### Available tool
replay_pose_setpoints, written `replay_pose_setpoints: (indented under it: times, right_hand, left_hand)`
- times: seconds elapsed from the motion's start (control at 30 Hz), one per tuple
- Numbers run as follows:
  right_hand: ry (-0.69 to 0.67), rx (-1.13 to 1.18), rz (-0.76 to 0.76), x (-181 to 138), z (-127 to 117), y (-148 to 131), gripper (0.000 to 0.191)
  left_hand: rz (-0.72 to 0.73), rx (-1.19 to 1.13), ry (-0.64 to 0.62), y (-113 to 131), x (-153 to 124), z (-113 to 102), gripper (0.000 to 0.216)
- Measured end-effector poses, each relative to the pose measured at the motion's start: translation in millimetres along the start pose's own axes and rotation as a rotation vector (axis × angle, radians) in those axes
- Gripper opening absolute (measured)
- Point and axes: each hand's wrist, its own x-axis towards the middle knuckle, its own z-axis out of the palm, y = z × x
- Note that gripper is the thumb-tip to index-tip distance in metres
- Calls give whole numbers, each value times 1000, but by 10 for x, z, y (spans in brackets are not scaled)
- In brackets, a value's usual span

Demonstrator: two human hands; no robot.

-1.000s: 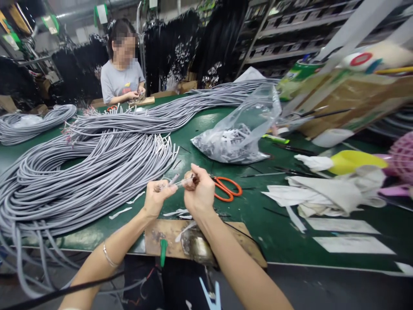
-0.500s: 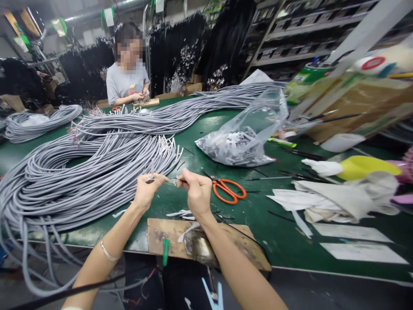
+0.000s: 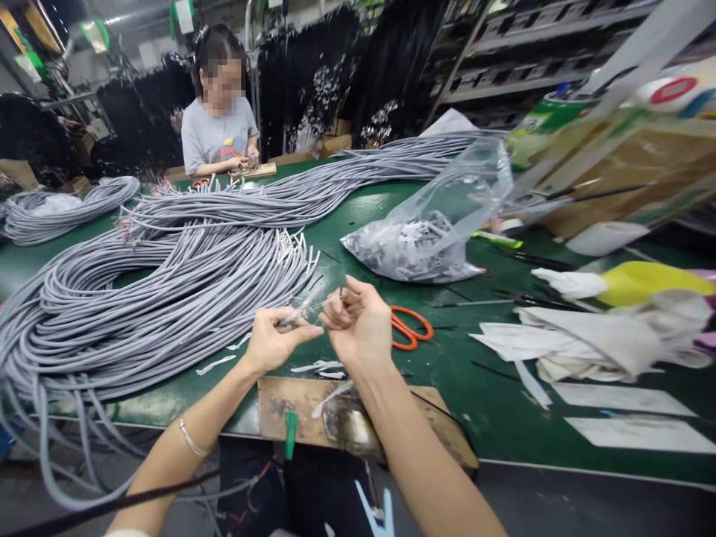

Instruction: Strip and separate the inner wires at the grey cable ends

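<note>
My left hand [image 3: 280,339] is closed, thumb and fingers pinching what looks like a stripped cable end [image 3: 293,318] with pale, thin strands. Just to its right, my right hand [image 3: 361,321] has curled fingers at the fine strands [image 3: 318,306] stretching from that end. Exactly what its fingertips grip is too small to make out. Orange-handled scissors [image 3: 412,328] lie behind my right hand, their blades hidden by it. Left of my hands spreads a large heap of grey cables [image 3: 168,298], with white ends pointing toward me.
A wooden board [image 3: 285,395] with a green clip [image 3: 291,432] sits at the table's front edge. Beyond the scissors stands a clear bag of grey scraps [image 3: 419,246]. White cloths [image 3: 593,339] lie to the right. Across the table [image 3: 385,205] a person [image 3: 221,134] works with both hands.
My right hand has moved right and turned, its fingers now curled upward beside the strands. My left hand has shifted slightly right and down, still pinching the cable end.
</note>
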Motion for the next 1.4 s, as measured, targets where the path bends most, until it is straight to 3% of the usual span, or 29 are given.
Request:
replay_pose_setpoints:
  times: [0.1, 0.23, 0.4, 0.57, 0.87, 1.13, 1.4]
  right_hand:
    - [54, 24, -33, 5, -25, 11, 41]
    - [58, -55, -184, -23, 23, 21, 45]
    - [-18, -367, -388, -105, 90, 62, 38]
    - [-140, -479, -484, -129, -5, 121, 28]
    - [-167, -532, -467, -125, -27, 156, 33]
    - [-138, -476, -410, -102, -12, 150, 34]
    - [-148, -539, -447, -83, -5, 216, 43]
  left_hand:
    - [20, 1, -15, 8, -16, 41, 39]
    - [64, -19, 16, -1, 4, 41, 43]
    - [117, -8, 154, 3, 78, -101, 46]
    - [187, 79, 128, 65, 87, -212, 36]
    - [98, -87, 168, 153, 58, -113, 26]
    - [54, -61, 174, 162, 59, -93, 26]
    - [38, 12, 42, 154, 32, -94, 33]
